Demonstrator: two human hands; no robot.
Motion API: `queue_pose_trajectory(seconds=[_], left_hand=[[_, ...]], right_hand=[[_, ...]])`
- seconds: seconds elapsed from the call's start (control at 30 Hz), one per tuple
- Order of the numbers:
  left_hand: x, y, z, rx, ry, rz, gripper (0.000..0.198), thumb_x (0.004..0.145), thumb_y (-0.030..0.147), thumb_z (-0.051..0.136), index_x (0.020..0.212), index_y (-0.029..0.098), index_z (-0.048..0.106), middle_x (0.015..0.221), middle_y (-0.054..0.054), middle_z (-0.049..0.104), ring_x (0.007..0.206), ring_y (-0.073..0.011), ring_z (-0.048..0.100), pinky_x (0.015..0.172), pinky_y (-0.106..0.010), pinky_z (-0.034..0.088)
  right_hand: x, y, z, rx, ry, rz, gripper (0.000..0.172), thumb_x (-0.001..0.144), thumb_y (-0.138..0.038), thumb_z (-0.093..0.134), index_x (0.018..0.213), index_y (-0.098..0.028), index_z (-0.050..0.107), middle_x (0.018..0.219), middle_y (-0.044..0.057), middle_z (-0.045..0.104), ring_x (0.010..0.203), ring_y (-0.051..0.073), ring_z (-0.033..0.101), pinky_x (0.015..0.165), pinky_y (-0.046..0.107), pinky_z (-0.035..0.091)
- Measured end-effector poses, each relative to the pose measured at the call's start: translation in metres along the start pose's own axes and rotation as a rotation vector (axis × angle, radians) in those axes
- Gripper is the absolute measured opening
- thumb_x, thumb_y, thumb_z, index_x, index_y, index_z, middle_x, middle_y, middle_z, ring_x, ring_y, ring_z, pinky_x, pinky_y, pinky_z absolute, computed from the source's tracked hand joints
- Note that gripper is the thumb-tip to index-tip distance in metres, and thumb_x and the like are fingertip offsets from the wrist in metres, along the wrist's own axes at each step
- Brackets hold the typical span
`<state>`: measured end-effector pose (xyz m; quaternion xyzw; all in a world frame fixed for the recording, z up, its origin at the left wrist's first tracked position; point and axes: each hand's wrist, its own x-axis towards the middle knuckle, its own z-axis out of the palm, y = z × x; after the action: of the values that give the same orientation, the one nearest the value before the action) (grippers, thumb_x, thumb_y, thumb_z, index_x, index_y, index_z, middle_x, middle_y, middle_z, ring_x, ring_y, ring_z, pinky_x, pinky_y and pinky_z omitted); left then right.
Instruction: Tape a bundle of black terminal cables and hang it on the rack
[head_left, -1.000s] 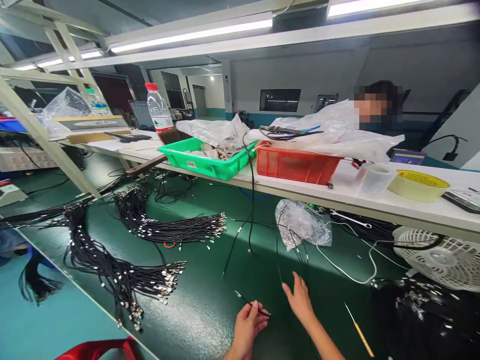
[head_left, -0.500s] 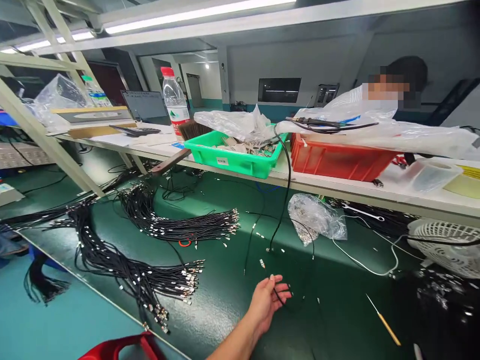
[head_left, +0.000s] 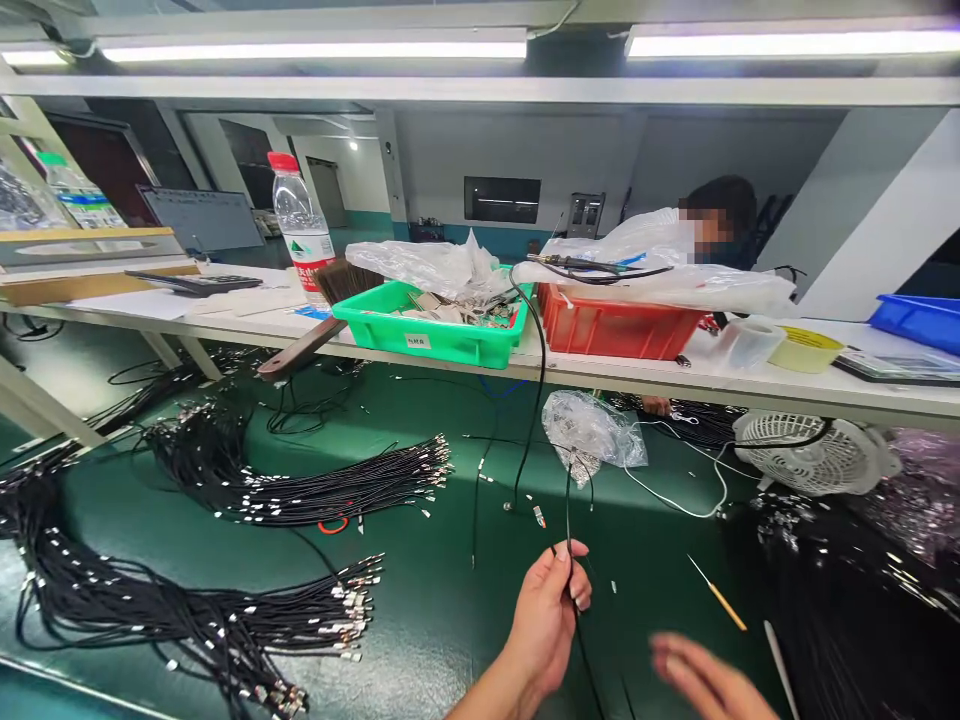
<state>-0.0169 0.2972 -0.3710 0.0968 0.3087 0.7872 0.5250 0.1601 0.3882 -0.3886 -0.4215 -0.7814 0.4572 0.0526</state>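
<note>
My left hand (head_left: 544,620) is raised at lower middle, shut on a thin black cable (head_left: 571,510). The cable stands up past my fingers to a small metal connector (head_left: 571,458) and hangs below my hand. My right hand (head_left: 701,677) is blurred at lower right, fingers apart, holding nothing. Between my hands, a small loose metal connector (head_left: 538,516) lies on the green mat (head_left: 450,590). Bundles of black cables with crimped metal ends (head_left: 300,495) spread to the left, and a dark bundle (head_left: 832,610) lies at right.
A wood-handled awl (head_left: 716,605) lies near my right hand. Beyond stand a plastic bag (head_left: 589,430) and a white fan (head_left: 810,452). A shelf (head_left: 750,375) above holds green (head_left: 427,340) and red crates (head_left: 615,325). A person (head_left: 720,220) sits beyond.
My left hand has lifted the cable upright. My right hand has come back into view at lower right. The view has swung left and levelled.
</note>
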Motion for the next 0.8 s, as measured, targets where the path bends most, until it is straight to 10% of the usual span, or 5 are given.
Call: queue_pose_trajectory(seconds=[0.17,0.27,0.43,0.8], left_hand=[[-0.016,-0.002,0.008,0.002,-0.053,0.004,0.031,0.079,0.041,0.056,0.085,0.010,0.058,0.051,0.005,0.034,0.048,-0.0053,0.029,0.051,-0.021,0.023],[-0.021,0.003,0.006,0.036,-0.044,-0.011,0.037,0.076,0.044,0.059,0.084,0.009,0.060,0.053,0.000,0.045,0.050,-0.0076,0.038,0.050,-0.020,0.027],[-0.033,0.028,0.009,0.111,-0.042,0.046,0.039,0.083,0.042,0.049,0.093,0.007,0.062,0.083,-0.012,0.057,0.072,-0.0160,0.052,0.055,-0.023,0.039],[-0.035,0.032,0.017,0.076,0.015,0.032,0.028,0.084,0.036,0.051,0.100,0.016,0.060,0.068,-0.002,0.052,0.063,-0.0102,0.049,0.061,-0.023,0.044]], right_hand=[[0.047,-0.119,-0.004,0.687,-0.072,-0.181,0.046,0.080,-0.050,0.048,0.109,-0.014,0.053,0.095,0.011,0.064,0.085,0.020,0.061,0.075,0.033,0.049],[0.053,-0.159,0.008,0.682,-0.048,-0.245,0.041,0.077,-0.046,0.051,0.101,-0.013,0.055,0.059,-0.002,0.056,0.049,0.010,0.052,0.047,0.021,0.042],[0.030,-0.152,0.019,0.345,-0.064,-0.347,0.040,0.081,-0.046,0.043,0.097,-0.012,0.057,0.048,-0.006,0.043,0.039,0.008,0.040,0.039,0.019,0.033],[0.017,-0.140,0.028,0.164,-0.059,-0.367,0.040,0.084,-0.045,0.037,0.096,-0.013,0.059,0.050,-0.004,0.041,0.043,0.011,0.041,0.043,0.021,0.035]])
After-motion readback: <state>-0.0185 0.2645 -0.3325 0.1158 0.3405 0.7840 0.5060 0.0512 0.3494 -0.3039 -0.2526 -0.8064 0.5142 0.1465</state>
